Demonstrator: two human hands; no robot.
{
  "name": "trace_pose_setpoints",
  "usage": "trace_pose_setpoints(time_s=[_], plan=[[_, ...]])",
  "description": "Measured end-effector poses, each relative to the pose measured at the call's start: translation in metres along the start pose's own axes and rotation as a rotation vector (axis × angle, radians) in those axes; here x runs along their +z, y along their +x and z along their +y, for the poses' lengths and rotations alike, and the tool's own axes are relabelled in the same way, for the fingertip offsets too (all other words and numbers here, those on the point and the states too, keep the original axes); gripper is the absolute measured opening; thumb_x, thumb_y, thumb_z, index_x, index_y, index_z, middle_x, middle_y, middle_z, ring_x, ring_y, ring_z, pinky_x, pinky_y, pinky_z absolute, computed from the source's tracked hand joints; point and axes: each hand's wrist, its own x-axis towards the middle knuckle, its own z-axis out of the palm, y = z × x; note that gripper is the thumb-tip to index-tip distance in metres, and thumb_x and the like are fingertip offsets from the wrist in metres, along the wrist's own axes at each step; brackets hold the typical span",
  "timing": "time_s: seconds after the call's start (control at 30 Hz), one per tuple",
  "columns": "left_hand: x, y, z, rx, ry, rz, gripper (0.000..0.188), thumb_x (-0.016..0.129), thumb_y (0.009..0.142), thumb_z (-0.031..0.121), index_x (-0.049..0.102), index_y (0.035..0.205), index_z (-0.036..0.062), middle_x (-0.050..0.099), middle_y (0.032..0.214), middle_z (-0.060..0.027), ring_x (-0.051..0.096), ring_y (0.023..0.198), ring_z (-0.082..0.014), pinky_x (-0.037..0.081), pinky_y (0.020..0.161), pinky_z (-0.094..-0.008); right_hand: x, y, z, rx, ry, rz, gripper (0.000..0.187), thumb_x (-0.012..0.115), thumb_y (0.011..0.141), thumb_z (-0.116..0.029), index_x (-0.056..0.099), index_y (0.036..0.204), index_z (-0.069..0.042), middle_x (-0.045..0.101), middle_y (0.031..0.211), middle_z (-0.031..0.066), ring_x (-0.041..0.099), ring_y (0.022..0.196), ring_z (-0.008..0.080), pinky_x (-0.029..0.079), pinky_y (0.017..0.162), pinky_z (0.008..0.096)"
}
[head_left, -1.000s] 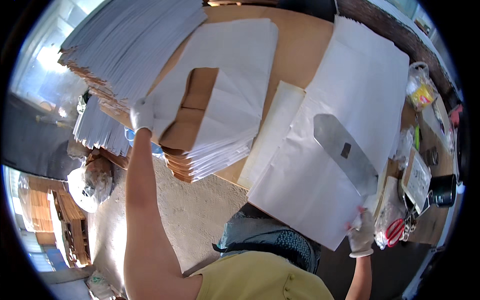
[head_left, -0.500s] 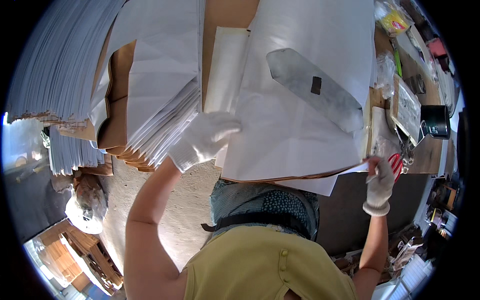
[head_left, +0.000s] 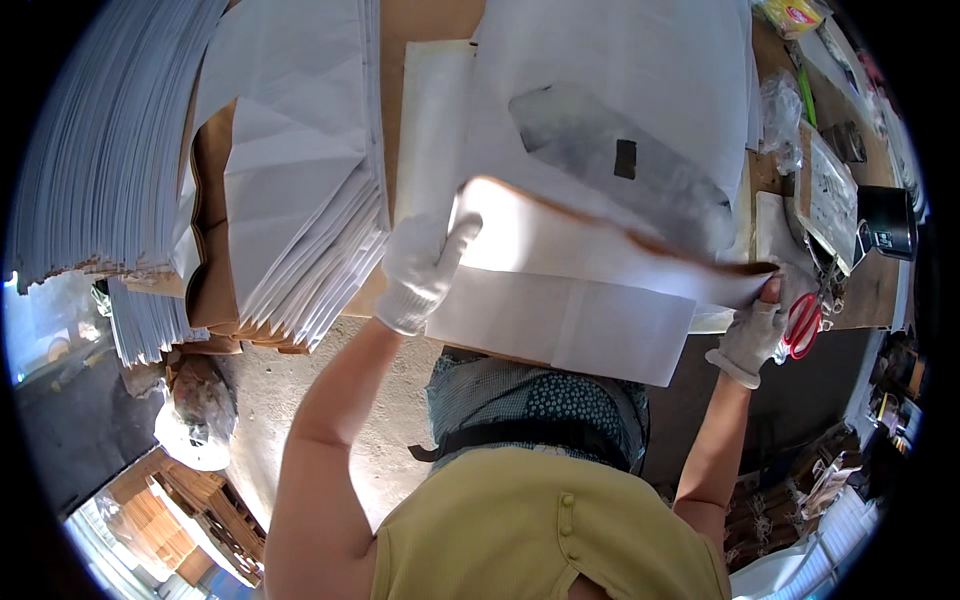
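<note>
Both my hands wear white knit gloves. A white paper sheet with a brown edge is lifted and curls away from me across the table. My left hand grips its left end, thumb over the paper. At the other end my right hand pinches the sheet's right corner between thumb and fingers. Under and nearer than the raised part lies another white paper layer, overhanging the table's front edge. Beyond it, a grey flat plate with pointed ends and a dark patch lies on more white paper.
Fanned white paper stacks with brown insides and a tall paper pile stand on the left. Scissors with red handles, a black cup and a clear plastic bag are at right. A plastic bag sits below the left stacks.
The sheet's near edge has risen and swung away from me, uncovering the white layer beneath. My left hand has closed on the sheet's left end; my right hand still holds its right end.
</note>
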Motion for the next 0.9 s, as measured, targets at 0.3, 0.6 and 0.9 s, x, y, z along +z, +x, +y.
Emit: trace_pose_setpoints(time_s=[0.3, 0.6, 0.9], plan=[[0.019, 0.019, 0.014, -0.129, 0.672, -0.171, 0.049, 0.065, 0.102, 0.045, 0.068, 0.069, 0.0094, 0.057, 0.052, -0.0116, 0.056, 0.044, -0.0323, 0.044, 0.044, -0.0428, 0.049, 0.008, 0.024, -0.118, -0.905, -0.310, 0.040, 0.055, 0.104, -0.014, 0.065, 0.137, 0.006, 0.077, 0.107, 0.0129, 0.065, 0.090, 0.0134, 0.053, 0.084, 0.0290], [0.069, 0.024, 0.005, 0.324, 0.631, -0.148, 0.029, 0.074, 0.092, 0.034, 0.065, 0.103, 0.0079, 0.061, 0.117, -0.0112, 0.061, 0.109, -0.0303, 0.049, 0.096, -0.0525, 0.067, 0.032, 0.012, -0.153, -0.993, -0.316, 0.044, 0.062, 0.102, -0.040, 0.073, 0.127, -0.006, 0.075, 0.103, 0.0252, 0.072, 0.093, 0.0404, 0.053, 0.087, 0.0460], [0.064, 0.056, 0.059, 0.134, 0.467, -0.414, 0.048, 0.078, 0.079, 0.042, 0.063, 0.112, 0.0111, 0.058, 0.119, -0.0087, 0.055, 0.118, -0.0317, 0.031, 0.113, -0.0646, 0.138, -0.032, 0.045, -1.085, -1.056, -0.099, 0.056, 0.076, 0.089, -0.030, 0.061, 0.139, -0.010, 0.062, 0.135, 0.0137, 0.060, 0.124, 0.0370, 0.049, 0.106, 0.0503]])
